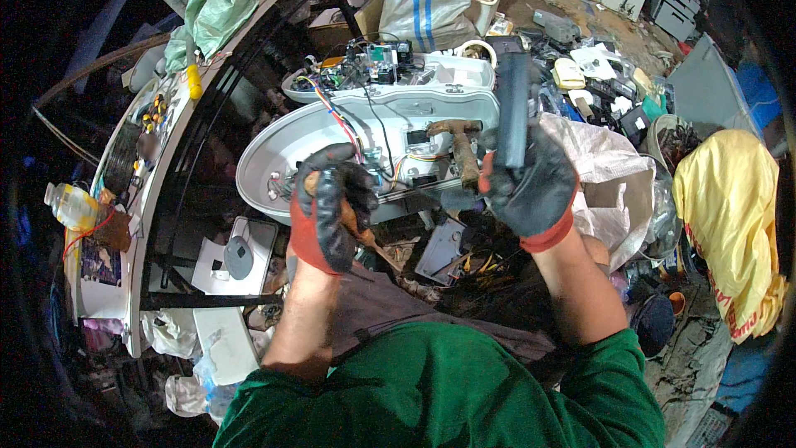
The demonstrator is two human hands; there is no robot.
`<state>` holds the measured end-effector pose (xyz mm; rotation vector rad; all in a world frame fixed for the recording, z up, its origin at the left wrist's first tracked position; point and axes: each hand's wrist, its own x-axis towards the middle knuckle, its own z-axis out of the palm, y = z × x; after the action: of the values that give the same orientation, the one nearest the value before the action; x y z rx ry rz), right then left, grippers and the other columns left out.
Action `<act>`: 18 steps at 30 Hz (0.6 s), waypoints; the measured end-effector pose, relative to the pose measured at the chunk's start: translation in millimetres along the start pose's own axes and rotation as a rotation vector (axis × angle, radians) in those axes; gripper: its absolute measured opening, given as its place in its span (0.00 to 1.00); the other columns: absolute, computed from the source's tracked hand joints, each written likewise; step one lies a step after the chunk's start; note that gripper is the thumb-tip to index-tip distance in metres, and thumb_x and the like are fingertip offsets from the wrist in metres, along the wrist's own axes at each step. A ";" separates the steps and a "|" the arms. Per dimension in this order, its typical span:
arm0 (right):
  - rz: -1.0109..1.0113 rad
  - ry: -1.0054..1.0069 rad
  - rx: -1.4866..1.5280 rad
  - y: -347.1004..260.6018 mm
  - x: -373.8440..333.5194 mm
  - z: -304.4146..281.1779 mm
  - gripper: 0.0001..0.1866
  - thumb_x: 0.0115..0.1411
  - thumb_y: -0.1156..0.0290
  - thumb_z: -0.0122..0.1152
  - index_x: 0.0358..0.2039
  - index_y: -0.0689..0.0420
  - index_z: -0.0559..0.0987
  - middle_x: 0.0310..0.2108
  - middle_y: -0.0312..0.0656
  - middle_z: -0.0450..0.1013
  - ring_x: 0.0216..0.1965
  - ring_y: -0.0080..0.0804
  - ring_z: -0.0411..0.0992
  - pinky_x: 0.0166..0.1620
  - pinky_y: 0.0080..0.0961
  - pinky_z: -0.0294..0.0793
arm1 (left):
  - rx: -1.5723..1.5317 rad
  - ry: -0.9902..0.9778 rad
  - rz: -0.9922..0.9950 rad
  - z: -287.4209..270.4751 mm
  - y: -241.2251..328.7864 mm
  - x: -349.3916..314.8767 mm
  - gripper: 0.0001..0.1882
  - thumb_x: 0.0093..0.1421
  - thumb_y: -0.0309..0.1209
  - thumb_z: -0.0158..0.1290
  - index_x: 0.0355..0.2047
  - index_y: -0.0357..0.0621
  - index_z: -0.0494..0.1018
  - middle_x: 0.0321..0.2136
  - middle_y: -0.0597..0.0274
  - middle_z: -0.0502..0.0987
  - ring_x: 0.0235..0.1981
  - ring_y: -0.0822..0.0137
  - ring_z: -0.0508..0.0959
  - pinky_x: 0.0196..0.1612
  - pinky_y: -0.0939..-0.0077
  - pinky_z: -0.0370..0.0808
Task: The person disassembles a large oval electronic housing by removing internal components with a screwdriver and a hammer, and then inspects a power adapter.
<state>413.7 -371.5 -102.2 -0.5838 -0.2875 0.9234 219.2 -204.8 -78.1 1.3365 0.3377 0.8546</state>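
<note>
My left hand [336,207], in a black and red work glove, is closed around an orange-brown handle [351,217]; the kind of tool is hidden by the fingers. My right hand [531,187], gloved alike, grips a long dark grey rectangular piece [514,108] and holds it upright. Both hands are over the near side of a white oval plastic housing [274,137], which lies opened out with coloured wires and small parts inside. A hammer [458,148] with a worn, brownish head rests in the housing, just left of my right hand.
Behind, the housing's other half [464,70] carries circuit boards. A curved white-edged table [178,137] runs along the left, with a bottle [75,206] on it. Heaped electronic scrap [601,75], a white sack [609,170] and a yellow bag [730,224] crowd the right.
</note>
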 end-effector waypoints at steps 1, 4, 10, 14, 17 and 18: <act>0.003 -0.054 0.135 -9.6 3.5 -5.9 0.24 0.65 0.50 0.45 0.42 0.59 0.76 0.29 0.44 0.76 0.22 0.33 0.73 0.25 0.31 0.74 | 0.007 0.046 -0.054 -2.7 7.7 1.1 0.22 0.64 0.46 0.50 0.50 0.43 0.68 0.28 0.60 0.76 0.23 0.72 0.75 0.25 0.82 0.70; -0.005 0.069 0.230 -19.5 6.3 -8.4 0.29 0.60 0.40 0.48 0.37 0.57 0.77 0.27 0.41 0.75 0.14 0.28 0.62 0.20 0.26 0.67 | 0.031 0.163 0.100 -27.0 11.8 16.9 0.29 0.64 0.56 0.43 0.49 0.43 0.68 0.30 0.57 0.76 0.29 0.66 0.76 0.30 0.71 0.74; -0.079 -0.255 0.210 -20.1 -10.4 -8.3 0.32 0.62 0.39 0.42 0.44 0.59 0.73 0.26 0.40 0.72 0.12 0.25 0.59 0.17 0.26 0.62 | 0.255 0.455 0.231 -86.6 18.5 54.4 0.31 0.63 0.60 0.42 0.47 0.42 0.65 0.33 0.58 0.72 0.33 0.64 0.73 0.40 0.67 0.73; -0.038 -0.302 0.240 -4.6 -11.1 4.0 0.39 0.59 0.36 0.44 0.48 0.65 0.69 0.25 0.40 0.69 0.12 0.27 0.59 0.18 0.27 0.63 | 0.352 0.666 0.253 -206.0 -8.0 94.2 0.26 0.64 0.47 0.50 0.53 0.41 0.66 0.44 0.56 0.75 0.42 0.61 0.75 0.48 0.68 0.71; 0.043 -0.107 0.326 -8.6 -34.3 8.2 0.36 0.59 0.36 0.45 0.41 0.63 0.71 0.23 0.40 0.67 0.14 0.30 0.61 0.19 0.30 0.62 | 0.684 0.709 0.009 -159.8 -25.5 114.4 0.30 0.61 0.48 0.54 0.56 0.40 0.65 0.48 0.51 0.74 0.44 0.60 0.75 0.50 0.67 0.70; 0.033 -0.169 0.307 -8.8 -43.7 13.0 0.34 0.59 0.37 0.46 0.39 0.62 0.71 0.22 0.40 0.67 0.15 0.30 0.61 0.19 0.31 0.62 | 0.505 0.652 -0.023 -153.0 -30.3 117.3 0.32 0.59 0.48 0.56 0.56 0.39 0.65 0.50 0.49 0.74 0.46 0.59 0.76 0.51 0.66 0.70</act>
<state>388.0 -406.7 -86.0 -0.2292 -0.2812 1.0274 205.8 -13.5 -114.2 1.4736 1.1348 1.2277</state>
